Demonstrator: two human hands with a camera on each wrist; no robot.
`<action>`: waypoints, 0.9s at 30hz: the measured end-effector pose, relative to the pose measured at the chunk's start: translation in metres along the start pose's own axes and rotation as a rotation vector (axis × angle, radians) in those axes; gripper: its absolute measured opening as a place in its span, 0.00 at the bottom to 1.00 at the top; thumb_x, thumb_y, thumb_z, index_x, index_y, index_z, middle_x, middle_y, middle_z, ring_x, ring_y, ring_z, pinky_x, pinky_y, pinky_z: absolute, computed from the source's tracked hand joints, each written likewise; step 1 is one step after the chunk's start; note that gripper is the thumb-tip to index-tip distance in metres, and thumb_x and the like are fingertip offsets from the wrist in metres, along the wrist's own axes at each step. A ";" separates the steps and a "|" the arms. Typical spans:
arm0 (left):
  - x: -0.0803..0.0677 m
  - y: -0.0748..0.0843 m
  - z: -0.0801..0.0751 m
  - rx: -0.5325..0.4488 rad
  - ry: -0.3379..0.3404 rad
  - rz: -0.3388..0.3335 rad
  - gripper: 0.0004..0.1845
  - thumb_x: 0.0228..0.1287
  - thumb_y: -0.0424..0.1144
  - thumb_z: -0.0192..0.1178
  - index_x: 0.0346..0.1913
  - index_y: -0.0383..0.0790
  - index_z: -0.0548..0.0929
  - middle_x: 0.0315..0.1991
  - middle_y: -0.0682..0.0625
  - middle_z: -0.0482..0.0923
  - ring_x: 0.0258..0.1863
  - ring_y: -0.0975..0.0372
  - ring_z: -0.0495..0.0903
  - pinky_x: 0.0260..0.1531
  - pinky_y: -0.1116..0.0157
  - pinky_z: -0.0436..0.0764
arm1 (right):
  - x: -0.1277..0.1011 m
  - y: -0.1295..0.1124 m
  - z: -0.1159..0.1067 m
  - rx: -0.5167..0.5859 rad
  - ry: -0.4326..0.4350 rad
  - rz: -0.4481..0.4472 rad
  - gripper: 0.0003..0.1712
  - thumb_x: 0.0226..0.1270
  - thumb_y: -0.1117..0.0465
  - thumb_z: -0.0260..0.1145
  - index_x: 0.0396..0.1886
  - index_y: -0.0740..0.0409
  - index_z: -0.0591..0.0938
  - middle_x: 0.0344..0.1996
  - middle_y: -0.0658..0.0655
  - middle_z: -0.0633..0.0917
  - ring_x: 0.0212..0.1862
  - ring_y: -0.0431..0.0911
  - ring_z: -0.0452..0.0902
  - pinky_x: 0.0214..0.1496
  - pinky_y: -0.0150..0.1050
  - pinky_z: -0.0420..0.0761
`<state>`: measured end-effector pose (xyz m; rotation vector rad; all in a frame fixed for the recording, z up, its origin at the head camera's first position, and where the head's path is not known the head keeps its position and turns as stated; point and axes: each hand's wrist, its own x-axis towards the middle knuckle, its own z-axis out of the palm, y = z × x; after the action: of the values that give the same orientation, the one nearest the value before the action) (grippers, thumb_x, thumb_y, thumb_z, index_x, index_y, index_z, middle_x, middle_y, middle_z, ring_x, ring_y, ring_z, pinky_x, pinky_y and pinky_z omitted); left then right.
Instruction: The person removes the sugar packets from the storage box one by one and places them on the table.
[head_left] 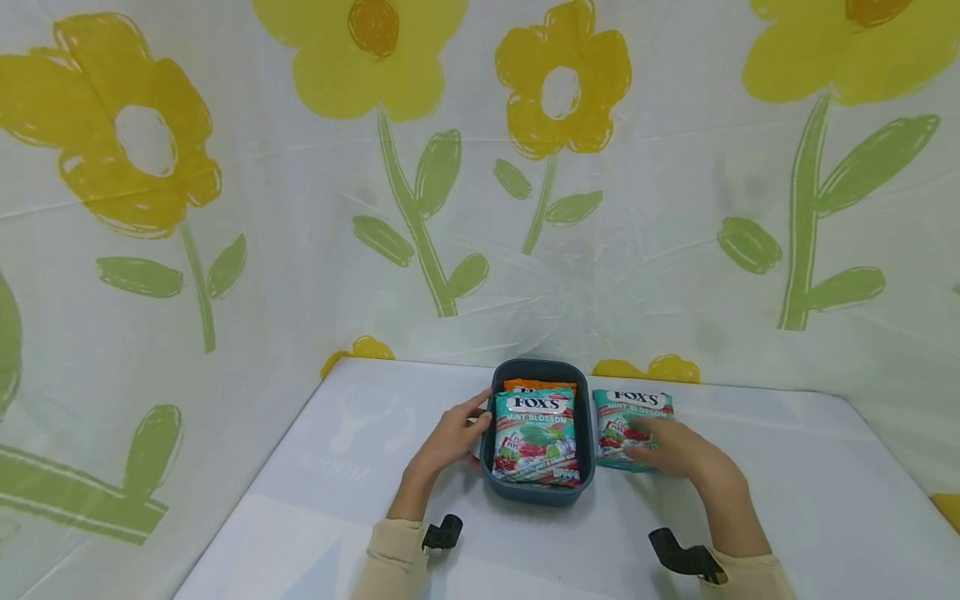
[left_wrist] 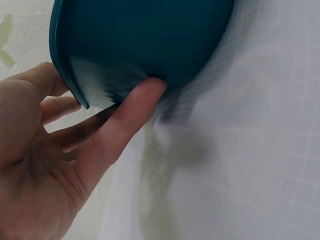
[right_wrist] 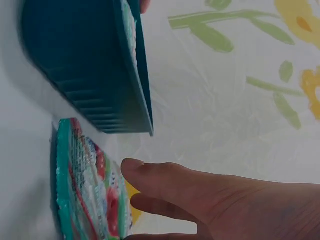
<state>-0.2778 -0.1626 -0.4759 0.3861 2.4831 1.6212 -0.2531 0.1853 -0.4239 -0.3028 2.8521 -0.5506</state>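
A dark teal storage bin (head_left: 537, 495) stands on the table and holds a Fox's Mint Blossom candy bag (head_left: 536, 435), with an orange packet (head_left: 517, 384) behind it. At the bin's left side, my left hand (head_left: 448, 435) holds its wall. In the left wrist view the thumb (left_wrist: 145, 95) presses the outside while other fingers lie at the rim. A second Fox's candy bag (head_left: 630, 400) lies just right of the bin. Over its right part reaches my right hand (head_left: 678, 450), fingers extended; whether they touch the bag is unclear.
The white table (head_left: 330, 517) carries a faint print. Behind and beside it hangs a pale sheet (head_left: 637, 275) with yellow flowers and green leaves. Black mounts (head_left: 444, 532) sit at both cuffs.
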 end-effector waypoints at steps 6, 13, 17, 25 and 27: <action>-0.007 0.017 -0.001 0.003 -0.002 0.010 0.28 0.76 0.37 0.48 0.75 0.39 0.60 0.61 0.29 0.74 0.52 0.42 0.80 0.22 0.48 0.86 | 0.002 -0.010 -0.006 -0.018 -0.031 -0.002 0.36 0.65 0.47 0.66 0.66 0.64 0.72 0.60 0.71 0.77 0.61 0.68 0.71 0.61 0.68 0.73; -0.020 0.038 -0.005 0.014 -0.010 0.012 0.28 0.75 0.35 0.48 0.74 0.36 0.61 0.60 0.28 0.74 0.52 0.43 0.80 0.25 0.47 0.87 | 0.004 -0.020 -0.010 -0.006 -0.061 -0.052 0.37 0.67 0.46 0.64 0.68 0.65 0.70 0.62 0.72 0.76 0.63 0.67 0.70 0.62 0.67 0.73; -0.011 0.021 -0.004 0.012 -0.008 0.004 0.28 0.75 0.38 0.48 0.76 0.42 0.60 0.61 0.31 0.75 0.53 0.45 0.80 0.22 0.52 0.87 | 0.003 -0.027 -0.012 0.006 -0.065 -0.065 0.37 0.67 0.47 0.64 0.68 0.64 0.70 0.63 0.71 0.76 0.65 0.67 0.69 0.63 0.67 0.72; 0.001 -0.001 -0.001 0.032 0.004 -0.006 0.28 0.75 0.42 0.49 0.76 0.49 0.61 0.62 0.35 0.75 0.52 0.48 0.81 0.19 0.58 0.87 | 0.001 -0.037 -0.015 0.008 -0.050 -0.077 0.36 0.66 0.47 0.66 0.66 0.63 0.72 0.61 0.69 0.77 0.63 0.64 0.72 0.62 0.65 0.74; 0.001 -0.001 -0.001 0.036 0.005 -0.004 0.28 0.75 0.42 0.49 0.76 0.48 0.61 0.62 0.35 0.75 0.53 0.48 0.80 0.19 0.59 0.87 | 0.002 -0.039 -0.016 0.018 -0.056 -0.052 0.36 0.66 0.46 0.66 0.67 0.63 0.72 0.63 0.69 0.77 0.64 0.65 0.71 0.63 0.66 0.73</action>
<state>-0.2794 -0.1632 -0.4770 0.3823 2.5183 1.5796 -0.2522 0.1545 -0.3949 -0.3836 2.7905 -0.5681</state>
